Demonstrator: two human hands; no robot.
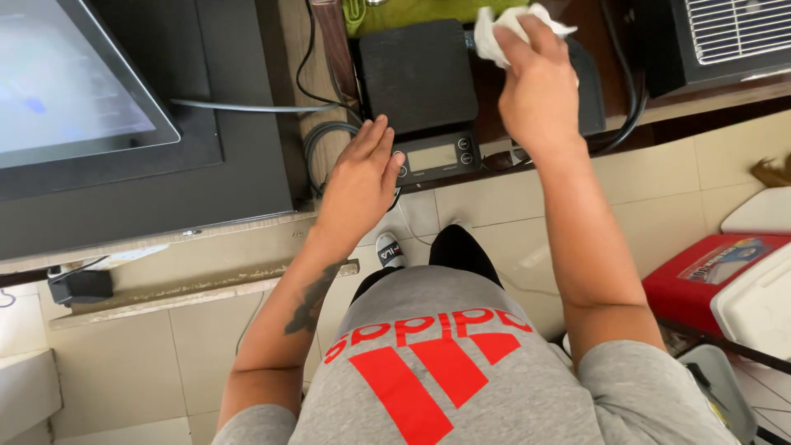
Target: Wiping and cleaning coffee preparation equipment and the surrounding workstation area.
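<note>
Sitting far left on the counter is a tilted screen (66,82), with a thin grey cable (255,107) running from it toward the middle. Lower left, a small black power adapter (80,286) is resting on a ledge above the tiled floor (124,371).

The left hand (360,183) is lying flat and open, fingers together, gripping nothing; its fingertips are pressing at the front left corner of the black scale (418,78), just beside the small display (435,156), seemingly steadying it.

The right hand (540,86) is reaching past the scale's right edge, fingers curled and pinching a crumpled white cloth (503,33), which is bunched at the scale's back right corner.

Further right, a black cord (634,107) is looping by a dark box with a metal grille (733,29); a red and white cooler (729,280) is sitting on the floor.

Judging from this, wiping hard could be shoving the scale sideways if the flat hand slips, and the cloth could be snagging the cord or pressing the buttons by accident.
</note>
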